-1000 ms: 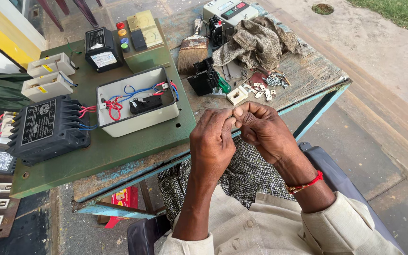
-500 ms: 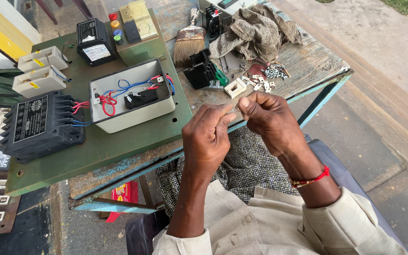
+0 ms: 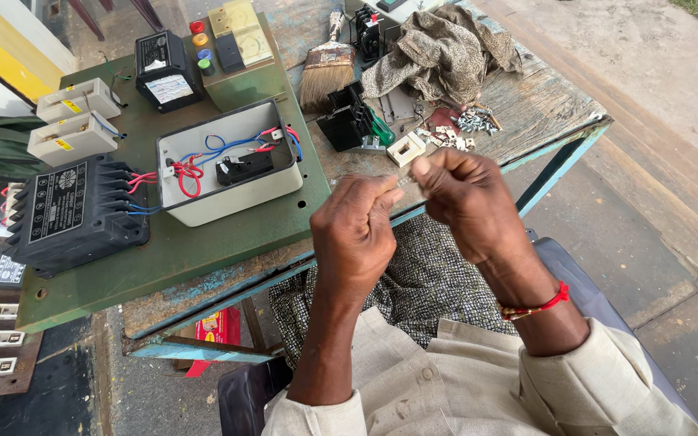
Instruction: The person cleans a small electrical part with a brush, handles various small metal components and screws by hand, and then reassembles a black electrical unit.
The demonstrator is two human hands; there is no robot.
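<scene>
Thin pale wire or strip (image 3: 405, 182), barely visible, spans the gap between the two hands; its exact kind cannot be told. Left hand (image 3: 357, 230) is curled into a loose fist, thumb and forefinger pinched shut on one end of the strip. Right hand (image 3: 466, 198) is likewise closed, fingertips pinched on the other end. Both hands are raised above the lap, just off the near edge of the worn wooden table with blue-painted frame (image 3: 543, 105). A red thread bracelet (image 3: 539, 305) circles the right wrist.

At 12 o'clock from the hands, near them, lies a small white plastic switch part (image 3: 406, 149), with a scatter of small white and metal fittings (image 3: 462, 129) just beyond. At 11 o'clock stands a black plastic component (image 3: 347, 123), with a bristle brush (image 3: 325, 73) behind it. A mottled brown cloth (image 3: 442, 52) is heaped at 12 to 1 o'clock.

At 10 o'clock, on a green metal panel (image 3: 203, 242), sits an open grey rectangular enclosure (image 3: 232, 161) holding red and blue wires and a black block. At 9 o'clock, a black ribbed electrical unit (image 3: 74, 214) rests on the same panel. Two cream fuse carriers (image 3: 74, 121) lie beyond it.
</scene>
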